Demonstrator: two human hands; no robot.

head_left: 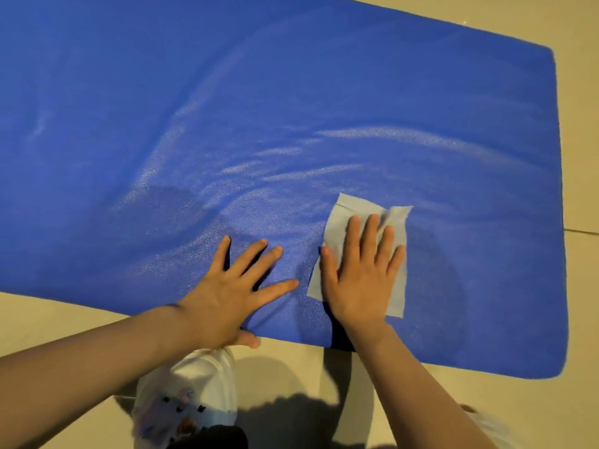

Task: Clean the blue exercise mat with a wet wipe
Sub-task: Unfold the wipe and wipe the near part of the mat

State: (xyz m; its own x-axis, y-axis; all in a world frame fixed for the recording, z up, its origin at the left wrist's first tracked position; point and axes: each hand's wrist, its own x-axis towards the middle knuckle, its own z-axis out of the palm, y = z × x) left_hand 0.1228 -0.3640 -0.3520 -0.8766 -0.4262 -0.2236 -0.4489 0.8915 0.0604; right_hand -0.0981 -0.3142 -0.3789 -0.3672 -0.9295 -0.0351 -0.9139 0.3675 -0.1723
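Blue exercise mat [259, 108]: soft foam, light, flat on tiled floor [577, 27]; likely to ripple or slide. Wet wipe [356, 209]: thin, limp, near the mat's near edge, pressed under flat right hand [359, 273]. Left hand [233, 290], fingers spread, gripping nothing, steadies the mat; 2 flat palms suit best.

No lettering, label, brand, number or sign can be read anywhere in this view. The white pack [191, 396] on the floor by the near edge carries small dark and coloured printed marks, but they are too blurred to make out as words.
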